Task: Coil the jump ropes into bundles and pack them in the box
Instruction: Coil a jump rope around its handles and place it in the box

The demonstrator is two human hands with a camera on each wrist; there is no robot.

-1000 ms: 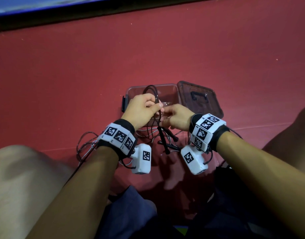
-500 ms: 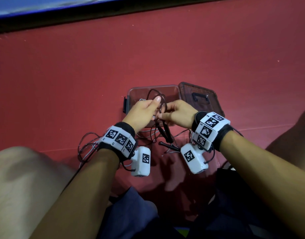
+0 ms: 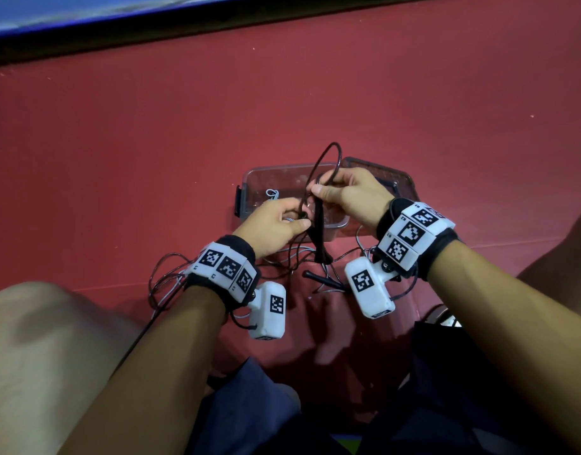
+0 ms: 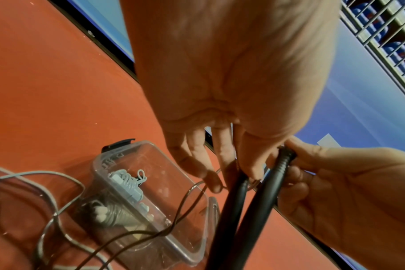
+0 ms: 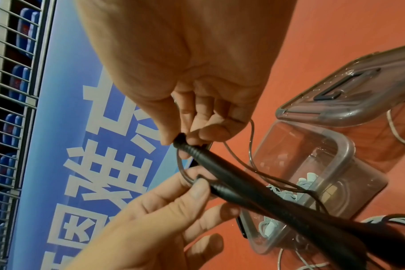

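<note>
Floor [image 3: 151, 133] was red, box [image 3: 249, 178] clear w/ black latch [image 3: 237, 201], handles [image 3: 319, 231] black, cord [image 3: 325, 159] dark brown, coiled rope [image 4: 127, 184] pale grey, wristbands [image 3: 228, 267] white w/ b&w square codes.

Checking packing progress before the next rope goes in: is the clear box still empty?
No, the left wrist view shows a coiled grey rope bundle already lying inside the clear box.

My right hand [image 3: 351, 198] has lifted toward the frame's upper centre, pulling a taller cord loop [image 3: 328, 156] above the box [image 3: 249, 182]; my left hand [image 3: 272, 224] dropped lower.
</note>
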